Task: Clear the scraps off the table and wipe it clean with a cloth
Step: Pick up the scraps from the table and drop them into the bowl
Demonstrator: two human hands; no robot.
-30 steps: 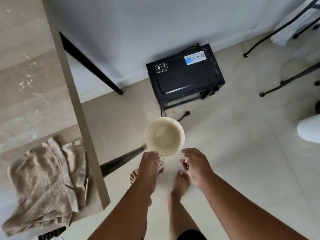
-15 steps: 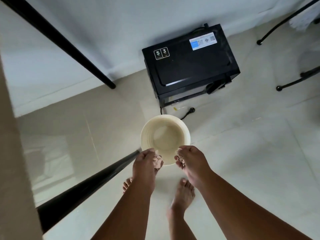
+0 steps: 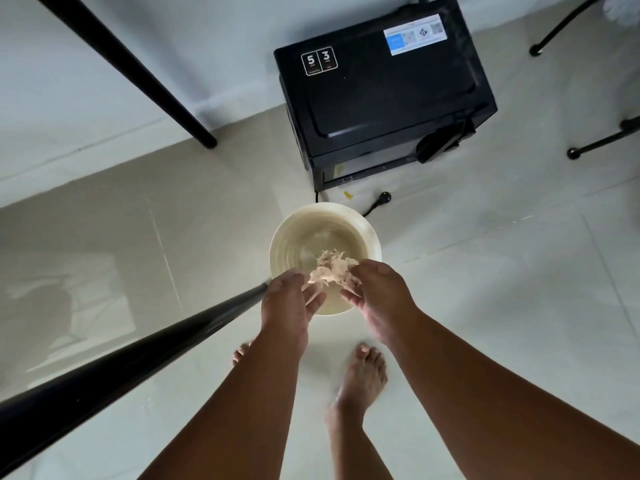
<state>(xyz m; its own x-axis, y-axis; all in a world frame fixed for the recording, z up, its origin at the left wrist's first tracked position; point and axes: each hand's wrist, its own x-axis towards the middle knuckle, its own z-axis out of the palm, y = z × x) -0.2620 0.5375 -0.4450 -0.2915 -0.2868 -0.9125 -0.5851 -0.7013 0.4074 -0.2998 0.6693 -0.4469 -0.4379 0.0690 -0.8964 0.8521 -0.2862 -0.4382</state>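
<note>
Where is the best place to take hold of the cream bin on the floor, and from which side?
Probably the bin by its far rim, from above: it stands upright and open-topped. The left hand and right hand with the scraps cover the near rim; the table leg crowds its left.

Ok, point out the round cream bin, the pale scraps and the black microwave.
Round cream bin [image 3: 294, 233]: head view, far-left inner wall.
Pale shredded scraps [image 3: 332, 268]: head view, middle of clump.
Black microwave [image 3: 381, 88]: head view, top panel.
</note>
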